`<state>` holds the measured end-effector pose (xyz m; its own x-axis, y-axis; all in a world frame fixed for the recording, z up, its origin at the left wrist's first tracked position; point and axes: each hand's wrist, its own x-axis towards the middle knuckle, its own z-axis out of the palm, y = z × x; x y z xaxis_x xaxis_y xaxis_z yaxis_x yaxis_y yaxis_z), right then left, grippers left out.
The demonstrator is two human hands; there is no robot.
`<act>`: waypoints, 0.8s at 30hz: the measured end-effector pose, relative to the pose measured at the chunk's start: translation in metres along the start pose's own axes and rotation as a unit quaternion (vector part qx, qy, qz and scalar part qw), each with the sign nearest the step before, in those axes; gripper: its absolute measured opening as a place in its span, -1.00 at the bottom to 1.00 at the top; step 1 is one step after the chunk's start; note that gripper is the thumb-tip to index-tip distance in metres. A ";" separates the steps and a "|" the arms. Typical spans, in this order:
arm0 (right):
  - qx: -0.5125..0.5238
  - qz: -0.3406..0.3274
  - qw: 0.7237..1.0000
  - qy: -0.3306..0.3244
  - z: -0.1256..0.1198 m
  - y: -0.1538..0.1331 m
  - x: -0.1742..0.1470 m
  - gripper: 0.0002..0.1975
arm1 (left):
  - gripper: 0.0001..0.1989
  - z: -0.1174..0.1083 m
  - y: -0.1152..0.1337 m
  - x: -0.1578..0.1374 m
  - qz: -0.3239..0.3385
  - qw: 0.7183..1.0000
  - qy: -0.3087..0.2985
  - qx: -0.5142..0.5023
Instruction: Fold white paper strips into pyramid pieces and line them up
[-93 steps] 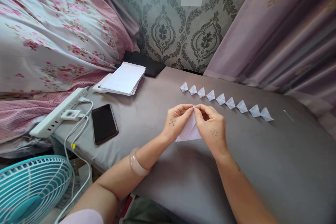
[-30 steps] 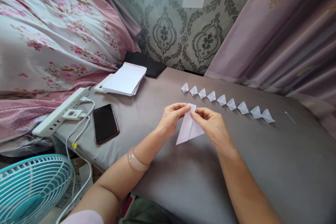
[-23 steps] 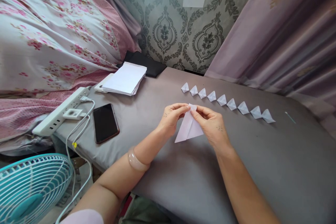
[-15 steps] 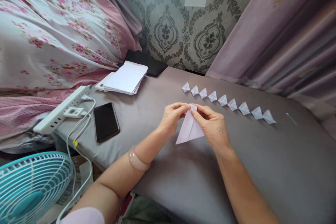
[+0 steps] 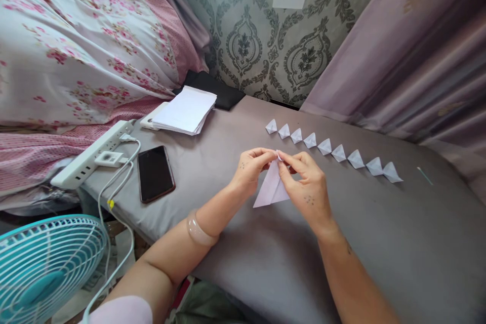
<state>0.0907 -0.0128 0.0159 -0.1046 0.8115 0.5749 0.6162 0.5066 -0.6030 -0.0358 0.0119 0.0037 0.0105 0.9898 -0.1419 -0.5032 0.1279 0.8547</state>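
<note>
A white sheet of paper (image 5: 271, 187), folded to a narrow triangle with a crease down its middle, is held up above the grey-covered table. My left hand (image 5: 251, 168) pinches its top end from the left. From the right, my right hand (image 5: 307, 182) grips the same end between thumb and fingers, hiding the paper's right side. The tip looks bent over between my fingertips. Beyond my hands, a slanting row of several small folded paper boats (image 5: 324, 147) stands on the cloth.
To the left lie a stack of white paper (image 5: 185, 109), a black phone (image 5: 155, 174) and a white power strip (image 5: 93, 154) with cables. A blue fan (image 5: 49, 273) stands at the lower left. A thin stick (image 5: 425, 175) lies far right. Behind is a patterned wall (image 5: 243, 45).
The paper's top end, a flat flap before, is now bent over between my fingertips. My right hand has turned slightly and covers more of the paper. The view has shifted a little.
</note>
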 end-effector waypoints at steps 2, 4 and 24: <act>-0.066 -0.042 0.997 -0.003 -0.001 -0.001 -0.001 -0.68 | -0.86 0.000 0.000 0.000 -0.003 1.000 -0.004 -0.009; -0.124 -0.074 0.989 -0.014 -0.003 -0.003 -0.002 -0.61 | -0.84 0.000 0.002 -0.001 -0.018 1.000 -0.013 -0.019; 0.288 0.337 0.894 -0.066 -0.011 0.013 0.012 -0.63 | -0.69 -0.002 -0.009 0.006 -0.086 0.992 -0.058 -0.074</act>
<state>0.1064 0.0004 0.0208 0.0250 0.9969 -0.0742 0.0739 -0.0759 -0.9944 -0.0326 0.0166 -0.0061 0.2025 0.9555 -0.2144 -0.6061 0.2942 0.7390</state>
